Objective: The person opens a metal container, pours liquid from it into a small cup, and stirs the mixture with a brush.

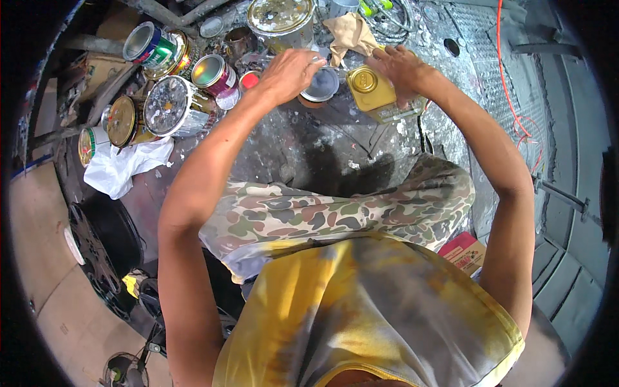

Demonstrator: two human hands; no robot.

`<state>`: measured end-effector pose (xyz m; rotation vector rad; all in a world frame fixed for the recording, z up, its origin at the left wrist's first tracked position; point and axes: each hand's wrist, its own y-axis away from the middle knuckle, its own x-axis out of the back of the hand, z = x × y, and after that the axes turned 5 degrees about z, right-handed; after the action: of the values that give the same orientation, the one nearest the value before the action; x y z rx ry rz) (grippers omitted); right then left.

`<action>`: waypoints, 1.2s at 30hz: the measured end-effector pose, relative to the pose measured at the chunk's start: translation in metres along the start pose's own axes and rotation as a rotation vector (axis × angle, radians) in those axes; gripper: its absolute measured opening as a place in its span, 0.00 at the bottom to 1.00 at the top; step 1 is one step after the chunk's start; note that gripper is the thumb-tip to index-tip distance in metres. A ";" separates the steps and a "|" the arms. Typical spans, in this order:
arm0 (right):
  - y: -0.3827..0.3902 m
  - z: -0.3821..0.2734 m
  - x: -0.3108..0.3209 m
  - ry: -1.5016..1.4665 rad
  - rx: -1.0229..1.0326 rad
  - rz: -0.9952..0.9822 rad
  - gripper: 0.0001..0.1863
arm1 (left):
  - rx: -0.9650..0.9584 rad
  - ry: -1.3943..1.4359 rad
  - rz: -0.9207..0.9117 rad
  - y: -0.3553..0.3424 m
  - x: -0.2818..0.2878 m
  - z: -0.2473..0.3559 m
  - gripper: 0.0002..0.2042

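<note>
My left hand (293,72) has its fingers curled together above and left of a small round can with a grey lid (320,82); whatever is between the fingertips is too small to make out. My right hand (403,72) has its fingers apart at the right top of a yellow rectangular tin (364,87) with a round cap, near a crumpled beige cloth (347,35). A slim clear object (403,113) lies below that hand. A large spattered lidded bucket (280,22) stands beyond my left hand.
Several paint cans (177,106) crowd the left, with a white sheet (132,164) below them. Black round objects (109,238) lie lower left. An orange cord (506,97) and metal bar (558,193) are at the right. My camouflage-clad leg (335,209) lies across the middle.
</note>
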<state>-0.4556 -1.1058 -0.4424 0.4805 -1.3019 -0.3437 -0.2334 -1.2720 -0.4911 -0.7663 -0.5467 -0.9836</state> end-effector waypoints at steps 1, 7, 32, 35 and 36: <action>0.001 0.001 -0.002 -0.007 0.000 0.003 0.64 | 0.050 -0.064 -0.067 -0.001 0.000 0.003 0.17; 0.004 0.000 -0.004 0.036 -0.003 0.037 0.64 | 0.207 -0.070 -0.244 -0.008 0.009 0.015 0.16; -0.004 0.001 -0.008 0.002 -0.017 -0.007 0.67 | 0.127 -0.118 -0.089 0.002 0.002 -0.002 0.18; -0.002 0.002 -0.009 0.008 -0.009 0.015 0.67 | 0.227 -0.078 -0.153 -0.002 0.012 -0.002 0.17; -0.001 0.002 -0.009 0.023 -0.001 0.023 0.66 | 0.277 -0.036 -0.181 -0.004 0.017 -0.001 0.17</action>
<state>-0.4597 -1.1019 -0.4502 0.4672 -1.2841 -0.3193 -0.2289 -1.2831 -0.4783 -0.4939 -0.7766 -1.0353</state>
